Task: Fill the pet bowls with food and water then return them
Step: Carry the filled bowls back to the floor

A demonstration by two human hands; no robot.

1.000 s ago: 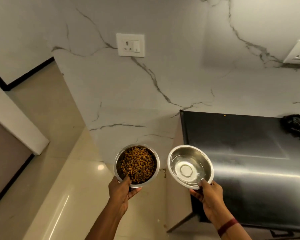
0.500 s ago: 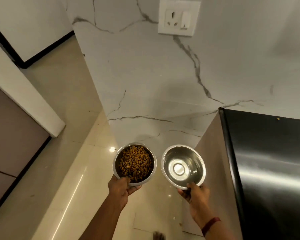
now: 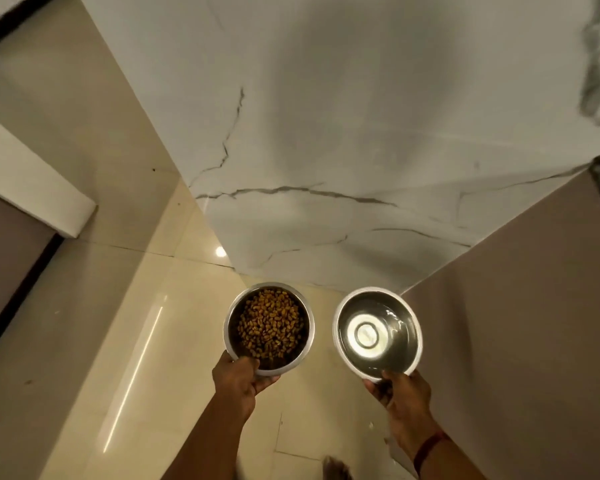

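Carrying stage.
- Both bowls are up in the air over the glossy cream floor (image 3: 118,323), close to the foot of the veined marble wall (image 3: 326,133).
- A grey cabinet side (image 3: 516,306) stands at right.

Left hand (image 3: 238,377): holds the food bowl (image 3: 232,327) at its near rim. The thumb hooks over the lip and the fingers curl under the base, pinching the steel between them. The brown kibble (image 3: 269,322) heaps toward the far side and sits well below the rim.

Right hand (image 3: 400,393): takes the same hold on the water bowl (image 3: 406,320), thumb on the near lip and fingers tucked beneath. The clear water (image 3: 378,355) lies shallow, and the base ring shows through it.

The bowls ride side by side and apart, both about level.

Judgement:
- Filling looks done, and the return leg is in hand.
- The feeding spot is not in view, so I cannot tell where the bowls go.

Next move:
- Calls for a bend or crouch, with both bowls lowered flat onto the floor.
- The water bowl is the sensitive one. A single-edge pinch lets it tip, so it wants a slow descent with the wrist level and the base down before the thumb lets go.
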